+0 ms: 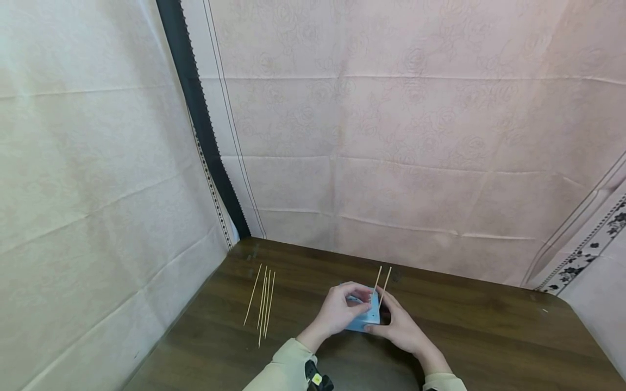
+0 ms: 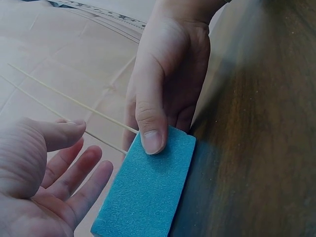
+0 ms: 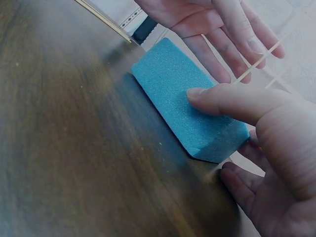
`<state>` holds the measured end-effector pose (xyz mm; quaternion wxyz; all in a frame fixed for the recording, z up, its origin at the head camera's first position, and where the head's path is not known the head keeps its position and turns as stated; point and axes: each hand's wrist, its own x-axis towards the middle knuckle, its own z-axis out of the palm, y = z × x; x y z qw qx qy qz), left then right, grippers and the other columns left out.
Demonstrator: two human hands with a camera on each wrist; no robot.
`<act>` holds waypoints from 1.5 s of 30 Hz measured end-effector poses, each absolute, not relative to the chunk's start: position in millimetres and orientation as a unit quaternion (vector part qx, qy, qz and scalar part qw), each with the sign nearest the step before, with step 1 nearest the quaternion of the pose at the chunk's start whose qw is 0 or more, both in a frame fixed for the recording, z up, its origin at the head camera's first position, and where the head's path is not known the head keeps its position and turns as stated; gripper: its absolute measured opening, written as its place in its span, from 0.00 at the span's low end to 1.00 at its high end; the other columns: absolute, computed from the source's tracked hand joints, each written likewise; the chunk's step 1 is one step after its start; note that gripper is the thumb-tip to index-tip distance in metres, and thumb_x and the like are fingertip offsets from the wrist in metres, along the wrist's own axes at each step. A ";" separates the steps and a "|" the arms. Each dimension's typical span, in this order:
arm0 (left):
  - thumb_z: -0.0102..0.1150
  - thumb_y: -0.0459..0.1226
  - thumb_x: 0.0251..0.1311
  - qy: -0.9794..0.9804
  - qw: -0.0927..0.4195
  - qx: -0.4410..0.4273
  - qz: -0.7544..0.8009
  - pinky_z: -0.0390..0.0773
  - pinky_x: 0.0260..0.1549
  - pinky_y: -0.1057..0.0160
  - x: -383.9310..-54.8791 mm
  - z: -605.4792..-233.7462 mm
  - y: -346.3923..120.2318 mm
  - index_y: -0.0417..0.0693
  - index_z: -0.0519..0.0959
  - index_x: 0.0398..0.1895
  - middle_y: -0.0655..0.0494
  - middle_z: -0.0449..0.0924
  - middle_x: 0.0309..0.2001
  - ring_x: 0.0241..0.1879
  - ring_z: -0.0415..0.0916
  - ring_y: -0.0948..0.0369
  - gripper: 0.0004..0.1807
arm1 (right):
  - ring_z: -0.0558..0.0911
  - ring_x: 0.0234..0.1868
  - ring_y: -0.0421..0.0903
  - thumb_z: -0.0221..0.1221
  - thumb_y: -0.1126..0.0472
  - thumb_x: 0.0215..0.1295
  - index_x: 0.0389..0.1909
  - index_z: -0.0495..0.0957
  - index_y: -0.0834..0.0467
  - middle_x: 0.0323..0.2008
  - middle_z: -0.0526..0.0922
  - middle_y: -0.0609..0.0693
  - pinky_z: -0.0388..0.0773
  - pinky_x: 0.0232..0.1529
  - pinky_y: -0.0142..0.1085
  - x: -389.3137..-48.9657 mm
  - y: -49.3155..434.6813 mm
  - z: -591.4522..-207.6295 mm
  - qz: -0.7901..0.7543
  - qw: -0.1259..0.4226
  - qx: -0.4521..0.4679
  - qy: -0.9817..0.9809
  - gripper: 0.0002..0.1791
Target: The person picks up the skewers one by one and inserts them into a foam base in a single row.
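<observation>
A blue foam block (image 1: 362, 320) stands on the table, with two thin wooden sticks (image 2: 64, 97) rising from its top. My right hand (image 1: 403, 328) grips the block's right end, its thumb (image 2: 152, 140) flat against the near face and the other fingers behind, partly hidden. Beside the upper face hovers my left hand (image 1: 339, 308), thumb and forefinger spread loosely around the nearer stick, thumb tip right at it. Its remaining fingers (image 2: 81, 185) extend relaxed. Small dark holes (image 1: 374, 315) show on the block's top in the head view.
Several loose wooden sticks (image 1: 266, 304) lie on the brown wooden table (image 1: 205, 347) left of the block. Pale patterned cloth (image 1: 391, 136) hangs along the table's back and left sides. A small white speck (image 1: 545, 310) lies on the table at right.
</observation>
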<state>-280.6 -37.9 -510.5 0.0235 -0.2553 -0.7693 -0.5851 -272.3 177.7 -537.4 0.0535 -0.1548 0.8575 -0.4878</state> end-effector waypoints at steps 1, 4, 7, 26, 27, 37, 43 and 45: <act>0.71 0.33 0.70 -0.769 0.025 -0.256 -0.585 0.83 0.51 0.67 -280.6 -510.7 -38.0 0.48 0.87 0.58 0.58 0.87 0.47 0.47 0.84 0.65 0.15 | 0.70 0.74 0.63 0.78 0.50 0.61 0.85 0.54 0.58 0.82 0.57 0.63 0.69 0.69 0.65 -271.8 177.5 -537.2 -0.488 0.054 -0.154 0.858 0.59; 0.71 0.33 0.70 -0.767 0.027 -0.257 -0.587 0.83 0.51 0.67 -280.9 -511.4 -38.4 0.47 0.87 0.57 0.57 0.87 0.47 0.47 0.84 0.63 0.15 | 0.71 0.73 0.62 0.78 0.50 0.60 0.86 0.53 0.57 0.82 0.57 0.63 0.70 0.69 0.64 -271.2 177.0 -537.6 -0.488 0.055 -0.153 0.858 0.59; 0.71 0.32 0.70 -0.768 0.028 -0.257 -0.586 0.83 0.51 0.67 -281.2 -512.0 -38.5 0.47 0.87 0.57 0.57 0.87 0.47 0.47 0.84 0.63 0.15 | 0.71 0.73 0.63 0.78 0.50 0.60 0.86 0.53 0.58 0.82 0.57 0.63 0.70 0.69 0.64 -271.2 176.5 -537.6 -0.487 0.053 -0.153 0.858 0.60; 0.71 0.32 0.70 -0.772 0.046 -0.255 -0.580 0.83 0.52 0.65 -281.3 -506.9 -49.0 0.47 0.87 0.58 0.51 0.88 0.49 0.48 0.84 0.65 0.15 | 0.73 0.71 0.62 0.78 0.48 0.60 0.86 0.52 0.58 0.81 0.59 0.64 0.72 0.67 0.62 -272.7 176.6 -539.4 -0.481 0.055 -0.144 0.863 0.60; 0.71 0.32 0.70 -0.774 0.050 -0.253 -0.578 0.83 0.52 0.65 -281.6 -506.6 -51.6 0.48 0.87 0.58 0.52 0.88 0.50 0.48 0.84 0.66 0.15 | 0.74 0.70 0.62 0.78 0.48 0.60 0.86 0.52 0.57 0.80 0.59 0.64 0.73 0.67 0.62 -272.6 176.3 -539.4 -0.480 0.056 -0.141 0.864 0.61; 0.70 0.34 0.71 -0.799 0.069 -0.212 -0.558 0.83 0.53 0.62 -286.0 -505.8 -87.6 0.52 0.87 0.57 0.57 0.88 0.50 0.49 0.84 0.65 0.14 | 0.72 0.72 0.61 0.80 0.48 0.58 0.86 0.53 0.55 0.80 0.60 0.63 0.69 0.69 0.65 -273.9 174.0 -541.6 -0.474 0.054 -0.130 0.869 0.62; 0.71 0.36 0.71 -0.812 0.071 -0.197 -0.545 0.84 0.54 0.61 -287.2 -505.4 -113.1 0.56 0.87 0.56 0.60 0.88 0.50 0.49 0.84 0.63 0.14 | 0.68 0.75 0.63 0.80 0.47 0.57 0.86 0.52 0.55 0.82 0.58 0.63 0.65 0.70 0.69 -273.4 173.9 -540.2 -0.473 0.056 -0.127 0.870 0.63; 0.71 0.35 0.71 -0.816 0.070 -0.191 -0.542 0.83 0.54 0.60 -287.0 -504.4 -121.5 0.54 0.87 0.57 0.60 0.88 0.50 0.50 0.84 0.63 0.14 | 0.66 0.77 0.64 0.80 0.47 0.57 0.86 0.52 0.55 0.82 0.57 0.63 0.63 0.70 0.70 -273.1 173.8 -539.5 -0.470 0.056 -0.126 0.872 0.63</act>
